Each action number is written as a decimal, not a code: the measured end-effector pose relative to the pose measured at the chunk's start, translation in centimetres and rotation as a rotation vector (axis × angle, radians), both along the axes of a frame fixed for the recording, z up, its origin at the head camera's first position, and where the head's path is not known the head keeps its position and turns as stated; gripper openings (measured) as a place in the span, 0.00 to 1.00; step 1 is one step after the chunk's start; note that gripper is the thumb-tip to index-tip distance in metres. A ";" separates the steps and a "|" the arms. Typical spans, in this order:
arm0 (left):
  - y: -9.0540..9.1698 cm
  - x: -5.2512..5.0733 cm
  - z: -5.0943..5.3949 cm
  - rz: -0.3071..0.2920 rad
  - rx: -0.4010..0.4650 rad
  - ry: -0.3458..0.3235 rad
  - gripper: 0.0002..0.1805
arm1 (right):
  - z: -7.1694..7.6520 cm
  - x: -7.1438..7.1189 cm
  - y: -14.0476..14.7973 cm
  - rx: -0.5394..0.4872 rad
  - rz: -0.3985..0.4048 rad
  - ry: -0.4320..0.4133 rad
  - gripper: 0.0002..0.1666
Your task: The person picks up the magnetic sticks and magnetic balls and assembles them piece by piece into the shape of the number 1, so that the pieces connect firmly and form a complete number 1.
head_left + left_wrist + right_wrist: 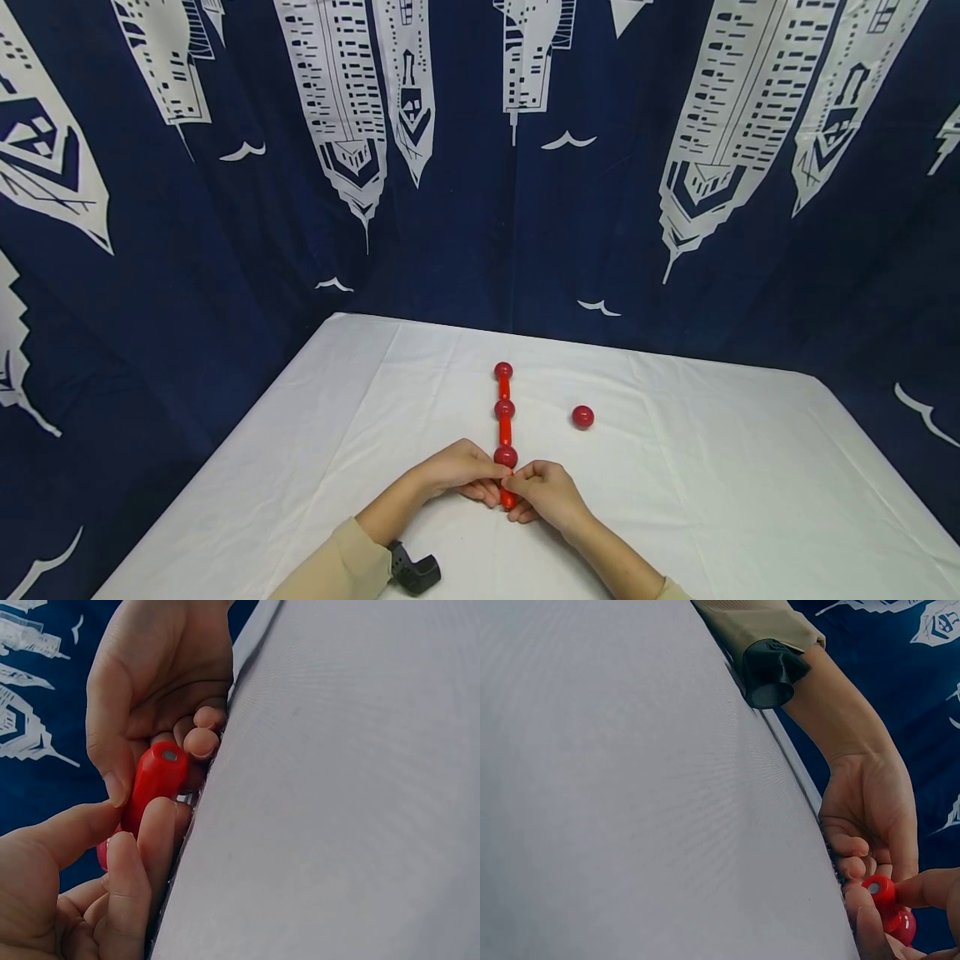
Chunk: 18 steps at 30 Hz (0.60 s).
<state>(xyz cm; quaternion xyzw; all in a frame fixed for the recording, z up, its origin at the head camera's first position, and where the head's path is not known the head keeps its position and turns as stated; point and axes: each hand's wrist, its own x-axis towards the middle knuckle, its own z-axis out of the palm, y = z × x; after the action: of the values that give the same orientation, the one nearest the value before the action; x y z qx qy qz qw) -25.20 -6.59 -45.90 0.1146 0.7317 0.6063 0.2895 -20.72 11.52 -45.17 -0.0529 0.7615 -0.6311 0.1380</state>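
Note:
A straight chain of dark red balls and bright red rods runs away from me down the middle of the table, with a ball (pixel 503 370) at its far end. My left hand (pixel 463 468) pinches the nearest red rod (pixel 508 500) from the left, just below the nearest ball (pixel 506 456). From the other side my right hand (pixel 551 496) pinches the same rod between thumb and fingers. In the left wrist view the rod's free end (pixel 169 755) shows a small grey disc, with fingertips of both hands around it. Fingers partly cover the rod.
A single dark red ball (pixel 582 417) lies on the white tablecloth (pixel 712 467), right of the chain. A black device (pixel 415 573) sits at my left wrist. Behind the table hangs a dark blue curtain (pixel 465 250) with white building prints.

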 end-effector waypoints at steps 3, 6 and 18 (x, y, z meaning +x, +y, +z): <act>0.1 0.1 0.0 0.012 0.018 0.009 0.14 | 0.1 0.1 0.0 -0.006 0.002 0.001 0.14; 0.2 0.3 0.1 0.024 0.033 0.013 0.13 | 0.1 0.1 0.0 -0.014 0.004 0.004 0.13; 0.8 0.6 0.4 0.098 0.018 0.060 0.13 | 0.0 0.0 0.1 -0.029 0.009 -0.010 0.13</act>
<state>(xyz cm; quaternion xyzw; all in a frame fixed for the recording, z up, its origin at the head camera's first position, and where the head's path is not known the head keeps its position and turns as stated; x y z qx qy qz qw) -24.62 -5.83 -45.52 0.0993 0.7392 0.6228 0.2364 -20.70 11.60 -45.22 -0.0552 0.7515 -0.6415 0.1439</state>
